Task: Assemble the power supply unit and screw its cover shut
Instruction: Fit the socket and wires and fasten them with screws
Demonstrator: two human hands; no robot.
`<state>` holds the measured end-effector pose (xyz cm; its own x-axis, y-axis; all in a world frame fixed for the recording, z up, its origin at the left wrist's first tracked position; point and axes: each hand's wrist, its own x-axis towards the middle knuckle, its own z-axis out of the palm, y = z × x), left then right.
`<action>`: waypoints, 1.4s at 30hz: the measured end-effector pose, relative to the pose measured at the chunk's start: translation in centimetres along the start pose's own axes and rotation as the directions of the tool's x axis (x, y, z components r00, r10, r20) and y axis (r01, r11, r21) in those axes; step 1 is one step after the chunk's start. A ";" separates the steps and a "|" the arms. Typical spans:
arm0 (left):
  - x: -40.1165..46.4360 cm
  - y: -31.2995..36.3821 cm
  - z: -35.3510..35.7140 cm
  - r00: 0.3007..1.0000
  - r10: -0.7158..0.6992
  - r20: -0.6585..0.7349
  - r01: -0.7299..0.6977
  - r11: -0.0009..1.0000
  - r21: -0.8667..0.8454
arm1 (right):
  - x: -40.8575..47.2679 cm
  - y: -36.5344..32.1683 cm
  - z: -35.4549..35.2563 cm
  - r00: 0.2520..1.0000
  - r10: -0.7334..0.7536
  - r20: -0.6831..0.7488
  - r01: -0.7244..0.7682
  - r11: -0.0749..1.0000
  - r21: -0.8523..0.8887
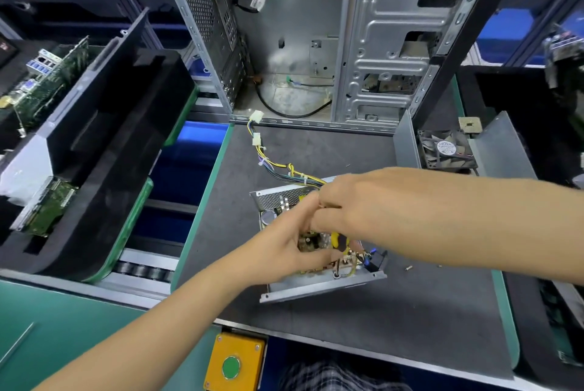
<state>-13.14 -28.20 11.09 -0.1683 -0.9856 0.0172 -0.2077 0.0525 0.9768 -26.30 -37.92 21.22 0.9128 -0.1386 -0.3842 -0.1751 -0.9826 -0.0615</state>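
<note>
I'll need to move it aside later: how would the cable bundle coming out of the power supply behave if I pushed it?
The cable bundle would probably flop and bend, since it snakes loosely across the mat. Its ties should keep the wires together. The white connectors would likely drag behind.

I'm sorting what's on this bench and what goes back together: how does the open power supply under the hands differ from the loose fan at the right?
The power supply lies in the middle of the grey mat, while the fan sits at the mat's far right edge, between two upright grey metal panels. The power supply is a bare metal tray with exposed parts; the fan is a black frame. Both hands reach into the power supply; nothing touches the fan. Both look dusty.
</note>
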 end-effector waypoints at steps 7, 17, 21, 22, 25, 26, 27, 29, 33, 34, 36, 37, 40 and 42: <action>0.3 0.3 1.3 0.984 0.044 -0.171 -0.019 0.989 0.146 | -0.6 -1.1 0.2 0.985 -0.095 -0.145 0.036 0.931 -0.363; 0.3 0.9 0.0 0.999 0.016 0.040 -0.020 0.994 0.111 | -0.6 -0.5 0.1 0.991 -0.055 -0.122 0.042 0.994 -0.102; 0.0 0.6 -0.6 0.994 -0.078 0.072 0.075 0.996 0.053 | 1.1 -0.8 0.5 0.986 0.165 0.015 -0.164 0.958 0.233; 0.0 0.6 -0.6 0.994 -0.096 0.053 0.093 0.994 0.052 | 1.4 -1.1 0.6 0.988 0.155 -0.021 -0.147 0.967 0.206; -0.1 0.7 0.3 0.992 -0.103 -0.079 0.108 0.992 0.058 | 0.6 -1.4 0.7 0.998 0.049 -0.042 -0.046 0.996 0.072; -0.1 0.6 0.7 0.988 -0.089 -0.127 0.100 0.992 0.077 | 0.3 -1.5 0.2 1.000 -0.008 -0.007 0.008 1.000 -0.024; 0.0 0.3 1.1 0.981 -0.075 -0.177 0.095 0.990 0.107 | 0.1 -1.3 0.2 0.997 -0.075 0.012 0.076 0.986 -0.148; 0.0 0.1 1.7 0.972 -0.033 -0.234 0.074 0.983 0.167 | -0.2 -1.3 0.2 0.993 -0.114 0.021 0.115 0.952 -0.283; -0.1 0.0 1.5 0.987 0.016 -0.157 0.009 0.988 0.157 | -0.5 -1.1 0.2 0.998 -0.017 -0.064 -0.003 0.953 -0.303; -0.1 0.2 1.3 0.990 0.013 -0.137 0.009 0.987 0.158 | -0.4 -1.3 0.0 0.995 0.016 -0.102 -0.050 0.939 -0.340; 0.0 0.4 1.0 0.997 0.001 -0.077 0.012 0.984 0.176 | -0.1 -1.1 0.1 0.991 0.056 -0.123 -0.101 0.912 -0.397; 0.1 0.6 0.8 0.998 0.005 -0.060 0.005 0.985 0.174 | -0.1 -1.0 0.2 0.990 0.048 -0.134 -0.098 0.916 -0.390; 0.1 0.6 0.1 0.998 -0.045 -0.034 0.047 0.997 0.056 | -0.4 -0.6 -0.3 0.999 -0.010 -0.044 0.001 0.979 -0.205; 0.0 0.5 -0.2 0.998 -0.067 0.012 0.067 0.998 0.007 | -0.3 -0.5 -0.4 0.998 -0.070 0.001 0.070 0.992 -0.108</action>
<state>-13.03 -28.25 11.64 -0.1655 -0.9849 -0.0507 -0.2255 -0.0122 0.9742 -26.39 -37.43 21.73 0.9223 -0.0688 -0.3803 -0.0696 -0.9975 0.0116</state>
